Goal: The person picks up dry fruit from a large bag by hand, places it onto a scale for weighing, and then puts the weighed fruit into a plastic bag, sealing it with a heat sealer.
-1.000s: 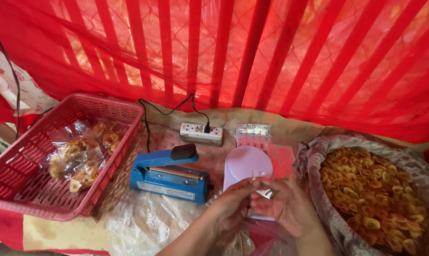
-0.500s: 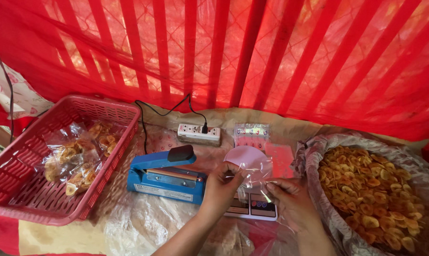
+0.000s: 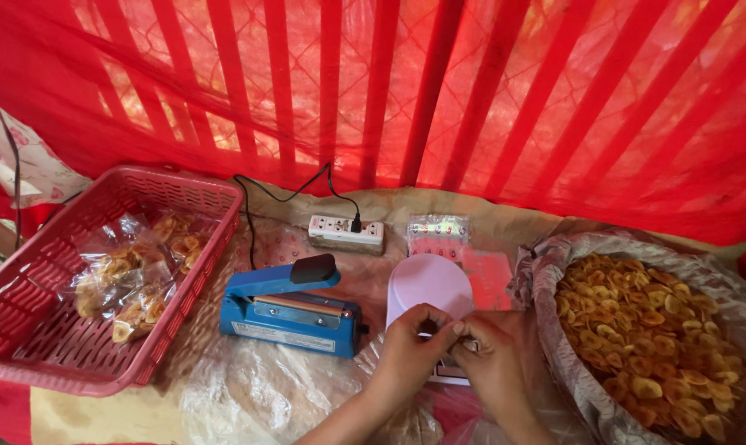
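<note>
Small clear bag (image 3: pixel 464 339) at lower centre of frame, pinched between both hands; hard to make out. Left hand (image 3: pixel 412 353) and right hand (image 3: pixel 495 363) meet, fingertips closed narrow on it. Just behind them, a pale scale (image 3: pixel 429 288). Blue sealer (image 3: pixel 290 306) left of it. Power strip (image 3: pixel 346 232) above. Red basket (image 3: pixel 35 330) with bagged chips at left; sack of loose chips (image 3: pixel 645 321) at right.
</note>
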